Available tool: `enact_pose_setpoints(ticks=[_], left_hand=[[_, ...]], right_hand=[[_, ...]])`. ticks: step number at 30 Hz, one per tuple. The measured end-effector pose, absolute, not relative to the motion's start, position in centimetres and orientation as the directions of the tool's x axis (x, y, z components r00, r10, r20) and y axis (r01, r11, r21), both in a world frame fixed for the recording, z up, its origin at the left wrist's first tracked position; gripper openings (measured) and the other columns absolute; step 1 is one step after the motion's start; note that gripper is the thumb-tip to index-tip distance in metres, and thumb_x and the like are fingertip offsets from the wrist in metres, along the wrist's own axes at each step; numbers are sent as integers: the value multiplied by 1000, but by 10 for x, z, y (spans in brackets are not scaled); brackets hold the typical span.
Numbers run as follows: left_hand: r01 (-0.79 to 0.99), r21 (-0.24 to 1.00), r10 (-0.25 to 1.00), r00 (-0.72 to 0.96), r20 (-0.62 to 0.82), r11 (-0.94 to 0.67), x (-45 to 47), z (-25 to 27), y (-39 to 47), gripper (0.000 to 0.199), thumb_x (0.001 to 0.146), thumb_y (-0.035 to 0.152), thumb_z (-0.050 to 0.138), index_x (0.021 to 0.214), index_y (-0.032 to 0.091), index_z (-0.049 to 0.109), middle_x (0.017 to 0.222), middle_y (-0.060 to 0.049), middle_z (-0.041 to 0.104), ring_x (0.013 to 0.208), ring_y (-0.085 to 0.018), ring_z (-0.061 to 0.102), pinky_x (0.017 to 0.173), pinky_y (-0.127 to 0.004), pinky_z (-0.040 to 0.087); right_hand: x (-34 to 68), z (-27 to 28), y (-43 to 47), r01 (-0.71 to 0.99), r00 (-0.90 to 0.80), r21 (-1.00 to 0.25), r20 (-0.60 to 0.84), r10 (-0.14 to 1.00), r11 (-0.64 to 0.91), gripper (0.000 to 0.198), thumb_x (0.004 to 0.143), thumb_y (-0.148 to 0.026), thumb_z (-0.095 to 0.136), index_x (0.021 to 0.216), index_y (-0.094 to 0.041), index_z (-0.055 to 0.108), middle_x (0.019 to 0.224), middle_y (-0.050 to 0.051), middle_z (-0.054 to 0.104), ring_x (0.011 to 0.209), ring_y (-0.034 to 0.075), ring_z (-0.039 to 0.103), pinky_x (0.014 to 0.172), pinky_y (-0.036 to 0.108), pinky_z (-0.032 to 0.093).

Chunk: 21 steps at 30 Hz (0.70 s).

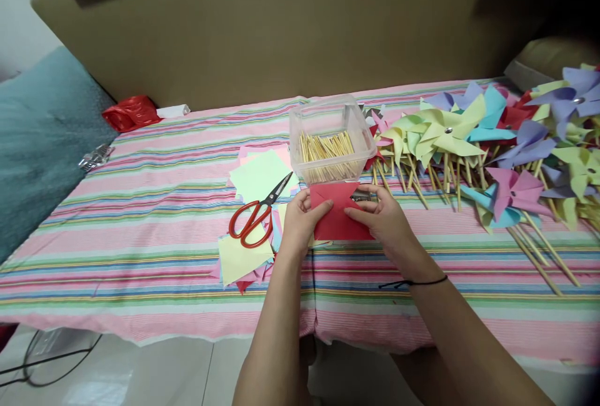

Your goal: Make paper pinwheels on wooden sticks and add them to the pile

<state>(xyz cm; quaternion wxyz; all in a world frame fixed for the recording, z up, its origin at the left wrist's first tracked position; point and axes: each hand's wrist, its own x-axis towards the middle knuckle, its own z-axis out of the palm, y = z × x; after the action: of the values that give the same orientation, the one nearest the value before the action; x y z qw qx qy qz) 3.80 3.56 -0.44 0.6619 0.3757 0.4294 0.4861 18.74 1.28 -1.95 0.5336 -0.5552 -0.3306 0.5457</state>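
A red paper square [338, 215] with slits cut in from its corners is held up between my two hands. My left hand [304, 213] pinches its left side, thumb on the front face. On the right side my right hand [379, 215] grips it the same way, fingers behind. Just beyond the paper stands a clear plastic box [323, 172] of short wooden sticks [328, 147]. Left of my hands lie scissors with red handles [255, 218], blades slightly parted, resting over loose coloured paper sheets [262, 175]. Something metallic shows partly behind the red paper.
Many finished paper pinwheels [449, 131] on sticks are heaped along the right. A striped cloth [154, 206] covers the surface. Toward the back left are a red plastic bag [131, 113], a white block [173, 111] and a shiny metallic bundle [95, 157] by a blue cushion [42, 143].
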Motion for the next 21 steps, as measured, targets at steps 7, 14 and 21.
enact_pose_setpoints(ticks=[7,14,21], left_hand=[[-336,931,989,75,-127,145,36,-7,41,20,59,18,73,76,18,64,74,1,66,68,-12,60,68,-25,47],[-260,948,981,118,-155,181,36,-4,41,16,69,19,55,76,19,70,88,-2,69,81,-16,60,64,-23,42],[-326,901,954,178,-241,288,37,-5,39,28,72,44,67,76,17,64,75,-1,64,70,-13,57,61,-22,42]], right_hand=[[187,-18,13,-289,178,-920,-322,930,-263,58,56,-27,83,106,-24,53,77,2,73,68,22,70,62,34,57],[187,-19,14,-262,205,-930,-314,927,-257,59,56,-29,82,106,-24,52,76,3,73,68,23,70,61,34,57],[186,-23,13,-100,239,-965,-259,936,-242,59,56,-32,80,107,-25,50,76,3,72,71,25,70,61,36,56]])
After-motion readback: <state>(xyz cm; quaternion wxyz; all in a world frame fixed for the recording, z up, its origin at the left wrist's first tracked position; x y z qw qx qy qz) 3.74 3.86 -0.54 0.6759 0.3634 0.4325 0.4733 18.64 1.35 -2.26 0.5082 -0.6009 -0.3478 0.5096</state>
